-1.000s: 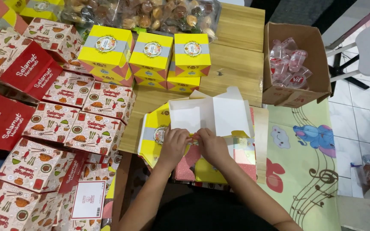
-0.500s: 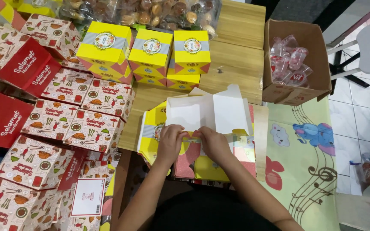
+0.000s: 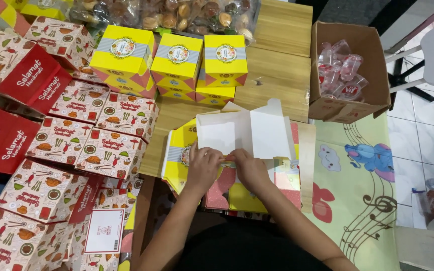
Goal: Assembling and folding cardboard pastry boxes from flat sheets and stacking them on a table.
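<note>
Both hands meet at the lower edge of an unfolded yellow cardboard box (image 3: 249, 133), whose white inner flaps stand open at the centre of the view. The left hand (image 3: 203, 168) lies flat over the box's near left side, thumb and fingers pinched narrowly on a small fold. The right hand (image 3: 249, 168) presses at the same seam from 3 o'clock, fingers curled; whether it actually nips the card or only pushes on it cannot be told, since the knuckles hide the fingertips. The box rests on a stack of flat yellow-and-pink box blanks (image 3: 257, 195), mostly covered by the forearms and cut off below by the dark lap.

At 12 o'clock from the hands stand three finished yellow boxes (image 3: 177, 62) in a row on the wooden table (image 3: 282, 30). Beyond them, bags of wrapped snacks (image 3: 187, 12) run out of the top edge. At 9 o'clock lie piled red-and-white patterned food boxes (image 3: 76, 145), several cropped by the left edge. At 2 o'clock a brown carton (image 3: 372, 45) holds clear plastic cups, their contents hard to make out. A cartoon play mat (image 3: 362, 165) lies at 3 o'clock.

Compared with half a second ago, the hands sit at nearly the same spot on the seam; the flaps have hardly shifted.
</note>
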